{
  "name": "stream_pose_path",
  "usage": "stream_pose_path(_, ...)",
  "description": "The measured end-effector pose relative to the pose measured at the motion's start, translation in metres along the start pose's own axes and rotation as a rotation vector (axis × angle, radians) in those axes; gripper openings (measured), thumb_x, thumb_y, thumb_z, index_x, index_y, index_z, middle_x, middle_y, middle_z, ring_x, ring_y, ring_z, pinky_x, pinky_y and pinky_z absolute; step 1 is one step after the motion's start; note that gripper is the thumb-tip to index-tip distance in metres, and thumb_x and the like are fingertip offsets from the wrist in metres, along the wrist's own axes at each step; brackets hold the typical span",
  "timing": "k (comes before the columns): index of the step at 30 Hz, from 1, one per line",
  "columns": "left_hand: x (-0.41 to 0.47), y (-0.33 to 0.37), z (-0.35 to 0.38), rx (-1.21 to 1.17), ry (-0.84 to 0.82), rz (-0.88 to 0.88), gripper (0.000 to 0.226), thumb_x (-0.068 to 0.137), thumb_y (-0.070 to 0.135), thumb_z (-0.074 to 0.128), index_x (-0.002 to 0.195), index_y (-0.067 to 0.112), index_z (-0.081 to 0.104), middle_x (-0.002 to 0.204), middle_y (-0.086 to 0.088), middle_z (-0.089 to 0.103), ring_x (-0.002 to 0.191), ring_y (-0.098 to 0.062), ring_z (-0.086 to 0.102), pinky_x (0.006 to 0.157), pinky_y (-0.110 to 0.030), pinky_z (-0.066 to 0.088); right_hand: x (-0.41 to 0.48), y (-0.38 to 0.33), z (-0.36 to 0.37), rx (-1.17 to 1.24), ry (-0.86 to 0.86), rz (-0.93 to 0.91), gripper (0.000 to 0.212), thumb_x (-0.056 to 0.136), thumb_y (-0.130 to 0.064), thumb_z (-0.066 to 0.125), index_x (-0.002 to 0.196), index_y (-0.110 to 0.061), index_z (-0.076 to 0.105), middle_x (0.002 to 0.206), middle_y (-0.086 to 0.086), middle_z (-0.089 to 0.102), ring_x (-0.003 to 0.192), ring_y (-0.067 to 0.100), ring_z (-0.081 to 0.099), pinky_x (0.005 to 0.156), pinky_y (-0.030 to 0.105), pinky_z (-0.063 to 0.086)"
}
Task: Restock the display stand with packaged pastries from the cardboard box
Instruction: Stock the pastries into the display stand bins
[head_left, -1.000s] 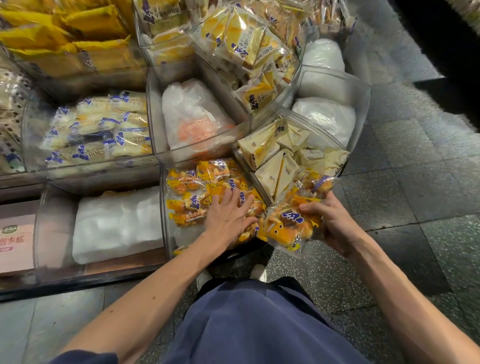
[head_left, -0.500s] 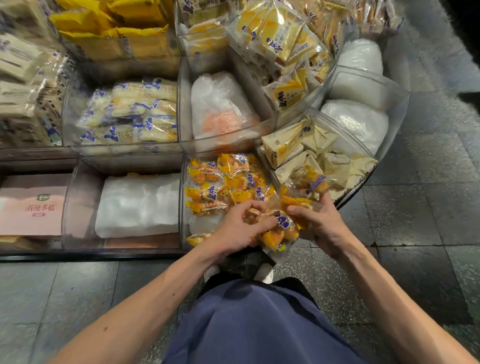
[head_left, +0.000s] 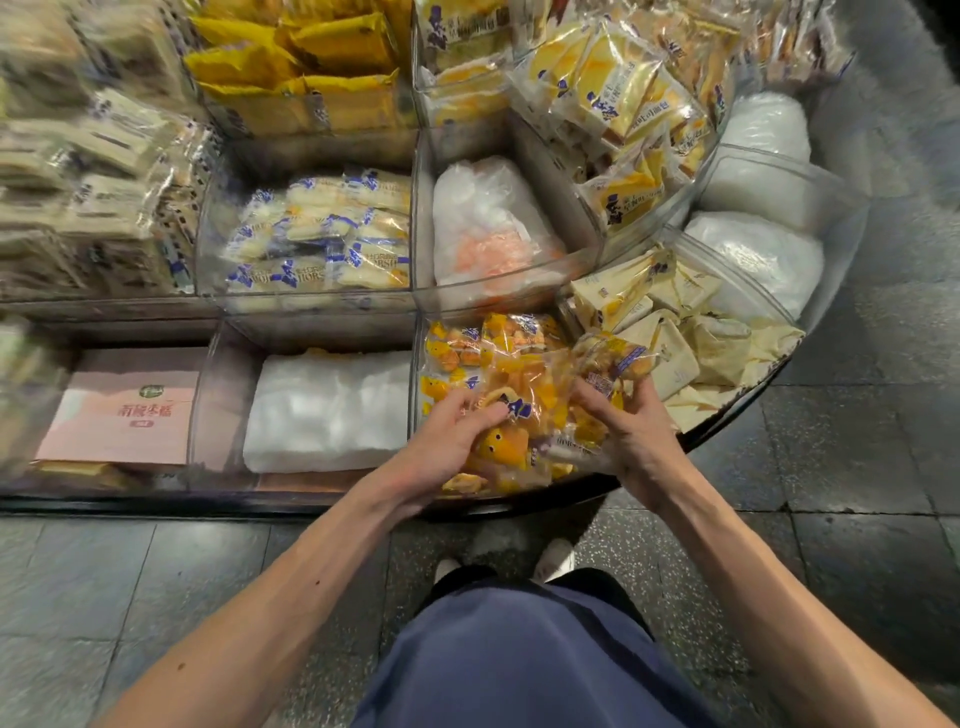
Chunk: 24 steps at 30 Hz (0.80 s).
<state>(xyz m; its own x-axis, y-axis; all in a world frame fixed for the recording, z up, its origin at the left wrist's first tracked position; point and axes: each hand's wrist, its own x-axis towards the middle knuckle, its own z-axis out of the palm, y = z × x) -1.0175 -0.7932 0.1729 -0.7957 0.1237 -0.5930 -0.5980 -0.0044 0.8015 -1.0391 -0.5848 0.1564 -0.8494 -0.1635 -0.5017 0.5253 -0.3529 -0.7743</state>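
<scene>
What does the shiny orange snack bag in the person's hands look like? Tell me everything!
The snack bag is a crinkly clear plastic wrapper with golden-orange pastries inside and a dark blue logo. It is tilted, held over the front clear bin of matching bags. The left hand pinches its left edge, and the right hand grips its right side, where more bags bunch up.
</scene>
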Motion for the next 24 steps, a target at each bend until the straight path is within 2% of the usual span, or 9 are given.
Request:
stream_pose_path(1, 0.000, 0.001, -0.003, -0.032, 0.044, 0.015, 0.032, 0.097, 0.028, 0.058, 0.125, 0.015, 0.049, 0.110, -0.008, 0.073, 0.098, -0.025, 0.072, 0.085, -0.055, 0.057, -0.001, 0.002, 0.005, -0.009, 0.025, -0.027, 0.078, 0.061, -0.032, 0.092, 0.127, -0.030, 0.052, 0.120, -0.008, 0.070, 0.116, 0.025, 0.066, 0.091, 0.067, 0.051)
stream_pose_path(3, -0.001, 0.002, -0.006, -0.065, 0.103, 0.052, 0.031, 0.099, 0.030, 0.057, 0.122, 0.011, 0.049, 0.108, -0.007, 0.072, 0.091, -0.018, 0.072, 0.070, -0.041, 0.059, -0.005, 0.006, 0.016, -0.037, 0.061, -0.062, 0.090, 0.051, -0.041, 0.097, 0.128, -0.028, 0.051, 0.124, -0.002, 0.068, 0.116, 0.026, 0.066, 0.094, 0.064, 0.051)
stream_pose_path(6, -0.005, 0.002, -0.004, -0.164, 0.141, 0.067, 0.026, 0.100, 0.028, 0.056, 0.118, 0.009, 0.052, 0.100, -0.001, 0.074, 0.084, -0.012, 0.072, 0.059, -0.026, 0.054, -0.013, 0.015, 0.034, -0.081, 0.037, -0.045, 0.083, 0.055, -0.032, 0.094, 0.126, -0.027, 0.050, 0.126, 0.003, 0.066, 0.109, 0.026, 0.069, 0.077, 0.057, 0.059)
stream_pose_path(8, -0.008, -0.001, -0.003, -0.188, 0.161, 0.075, 0.036, 0.094, 0.034, 0.064, 0.117, 0.008, 0.054, 0.107, -0.008, 0.073, 0.096, -0.021, 0.072, 0.075, -0.034, 0.060, -0.020, 0.019, 0.047, -0.109, 0.024, -0.061, 0.069, 0.062, -0.017, 0.086, 0.120, -0.029, 0.049, 0.124, 0.004, 0.064, 0.098, 0.017, 0.072, 0.065, 0.045, 0.061)
stream_pose_path(10, -0.009, -0.005, -0.007, -0.109, 0.172, 0.068, 0.063, 0.077, 0.057, 0.076, 0.114, 0.009, 0.058, 0.111, -0.014, 0.070, 0.105, -0.030, 0.068, 0.094, -0.049, 0.055, -0.024, 0.023, 0.053, -0.138, 0.023, -0.079, 0.067, 0.064, -0.008, 0.085, 0.117, -0.030, 0.050, 0.125, 0.005, 0.063, 0.102, 0.019, 0.071, 0.067, 0.049, 0.062)
stream_pose_path(14, -0.009, 0.000, -0.029, -0.078, 0.127, 0.074, 0.098, 0.057, 0.082, 0.073, 0.121, 0.010, 0.057, 0.116, -0.015, 0.069, 0.110, -0.033, 0.065, 0.098, -0.058, 0.049, -0.027, 0.020, 0.050, -0.208, 0.024, -0.102, 0.078, 0.056, -0.007, 0.088, 0.122, -0.027, 0.051, 0.127, 0.007, 0.064, 0.111, 0.026, 0.067, 0.081, 0.053, 0.060)
stream_pose_path(17, -0.006, 0.021, -0.047, -0.178, 0.083, 0.118, 0.088, 0.064, 0.058, 0.079, 0.130, 0.012, 0.043, 0.115, -0.011, 0.068, 0.087, -0.022, 0.072, 0.082, -0.048, 0.056, -0.033, 0.004, 0.042, -0.387, -0.058, -0.127, 0.080, 0.054, -0.012, 0.090, 0.124, -0.024, 0.052, 0.124, 0.006, 0.066, 0.112, 0.024, 0.067, 0.096, 0.050, 0.055)
stream_pose_path(22, -0.010, 0.043, -0.071, 0.273, -0.285, 0.130, 0.068, 0.079, 0.013, 0.076, 0.139, 0.025, 0.045, 0.088, -0.004, 0.073, 0.078, -0.020, 0.065, 0.064, -0.031, 0.052, -0.045, -0.019, 0.037, -0.600, -0.220, -0.093, 0.073, 0.060, -0.008, 0.084, 0.123, -0.025, 0.051, 0.121, 0.003, 0.067, 0.107, 0.014, 0.069, 0.094, 0.032, 0.056)
stream_pose_path(24, -0.013, 0.048, -0.078, 0.409, -0.409, 0.141, 0.062, 0.083, 0.008, 0.073, 0.137, 0.030, 0.051, 0.100, 0.001, 0.067, 0.080, -0.014, 0.068, 0.061, -0.028, 0.054, -0.046, -0.021, 0.039, -0.646, -0.214, -0.115, 0.071, 0.062, -0.010, 0.084, 0.123, -0.026, 0.051, 0.121, 0.001, 0.067, 0.106, 0.010, 0.069, 0.088, 0.024, 0.056)
